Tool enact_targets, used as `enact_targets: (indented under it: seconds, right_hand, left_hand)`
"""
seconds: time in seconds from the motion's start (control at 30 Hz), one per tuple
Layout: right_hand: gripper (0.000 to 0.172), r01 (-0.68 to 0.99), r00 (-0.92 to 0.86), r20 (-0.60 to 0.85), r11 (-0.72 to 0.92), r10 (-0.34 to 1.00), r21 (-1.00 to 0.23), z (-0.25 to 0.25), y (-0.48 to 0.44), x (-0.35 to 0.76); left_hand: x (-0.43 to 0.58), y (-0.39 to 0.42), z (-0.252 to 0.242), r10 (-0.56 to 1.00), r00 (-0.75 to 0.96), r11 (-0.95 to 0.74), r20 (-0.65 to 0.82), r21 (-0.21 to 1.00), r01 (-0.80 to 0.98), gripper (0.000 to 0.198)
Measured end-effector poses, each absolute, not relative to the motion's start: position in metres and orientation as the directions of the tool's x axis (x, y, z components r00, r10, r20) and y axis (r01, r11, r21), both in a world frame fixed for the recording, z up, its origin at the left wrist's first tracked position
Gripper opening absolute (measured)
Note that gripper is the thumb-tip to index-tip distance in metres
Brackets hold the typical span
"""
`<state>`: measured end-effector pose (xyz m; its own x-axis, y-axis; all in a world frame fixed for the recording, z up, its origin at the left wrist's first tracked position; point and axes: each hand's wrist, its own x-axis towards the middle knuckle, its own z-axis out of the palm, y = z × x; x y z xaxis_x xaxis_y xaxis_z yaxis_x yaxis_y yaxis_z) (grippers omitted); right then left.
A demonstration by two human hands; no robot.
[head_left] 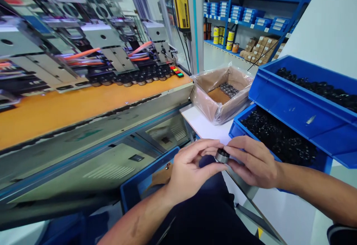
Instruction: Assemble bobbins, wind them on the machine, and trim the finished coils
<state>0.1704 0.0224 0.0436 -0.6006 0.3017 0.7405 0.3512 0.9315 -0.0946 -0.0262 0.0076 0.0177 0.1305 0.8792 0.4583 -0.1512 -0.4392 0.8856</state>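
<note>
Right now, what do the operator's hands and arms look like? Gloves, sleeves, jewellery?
No gloves: left hand and right hand are bare, no rings, watch or bands visible. Left forearm and right forearm uncovered. A dark sleeve edge shows high on the right arm, at the frame's corner.

Carton left of 2 bins.

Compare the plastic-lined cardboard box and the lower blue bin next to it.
The cardboard box is brown, bag-lined and nearly empty, with a small cluster of parts at its far side. The lower blue bin is plastic, unlined, full of black ring-shaped parts, and lies nearer the left hand and right hand, which pinch a small round part. Both are open-topped.
</note>
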Motion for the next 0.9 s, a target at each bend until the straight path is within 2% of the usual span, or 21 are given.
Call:
enact_targets:
  seconds: [0.07, 0.13, 0.23, 0.33, 0.43, 0.57, 0.67, 0.77, 0.83, 0.9]
  right_hand:
    - [0.034, 0.326, -0.591, 0.716, 0.922, 0.372, -0.211, 0.045, 0.021, 0.169]
    - [0.032, 0.302, -0.58, 0.703, 0.911, 0.41, -0.282, 0.045, 0.02, 0.167]
    - [0.025, 0.271, -0.584, 0.7, 0.911, 0.412, -0.311, 0.044, 0.019, 0.166]
    - [0.021, 0.274, -0.602, 0.688, 0.914, 0.405, -0.298, 0.044, 0.019, 0.167]
    - [0.021, 0.317, -0.61, 0.701, 0.924, 0.371, -0.213, 0.043, 0.02, 0.168]
    - [0.022, 0.351, -0.617, 0.725, 0.932, 0.306, -0.095, 0.043, 0.024, 0.168]
    - [0.022, 0.366, -0.585, 0.733, 0.919, 0.349, -0.145, 0.046, 0.026, 0.168]
    - [0.018, 0.336, -0.557, 0.742, 0.918, 0.374, -0.211, 0.048, 0.027, 0.168]
    - [0.017, 0.316, -0.557, 0.745, 0.923, 0.366, -0.218, 0.048, 0.028, 0.168]
    - [0.019, 0.315, -0.564, 0.74, 0.924, 0.367, -0.218, 0.047, 0.028, 0.168]
  left_hand:
    - [-0.034, 0.011, 0.023, 0.778, 0.162, -0.617, 0.607, 0.787, 0.016, 0.036]
    - [-0.039, 0.013, 0.025, 0.692, 0.195, -0.719, 0.695, 0.686, 0.108, 0.031]
    - [-0.038, 0.013, 0.023, 0.645, 0.216, -0.764, 0.733, 0.625, 0.161, 0.028]
    - [-0.035, 0.011, 0.017, 0.635, 0.211, -0.772, 0.743, 0.615, 0.158, 0.027]
    - [-0.031, 0.011, 0.013, 0.698, 0.181, -0.714, 0.693, 0.691, 0.108, 0.028]
    - [-0.026, 0.014, 0.007, 0.859, 0.151, -0.48, 0.489, 0.872, -0.092, 0.031]
    - [-0.023, 0.016, -0.003, 0.909, 0.287, -0.187, 0.303, 0.91, -0.369, 0.03]
    - [-0.022, 0.017, -0.014, 0.879, 0.429, 0.027, 0.211, 0.874, -0.485, 0.041]
    - [-0.024, 0.018, -0.017, 0.869, 0.435, -0.007, 0.234, 0.887, -0.463, 0.042]
    - [-0.028, 0.019, -0.015, 0.866, 0.352, -0.227, 0.355, 0.907, -0.355, 0.041]
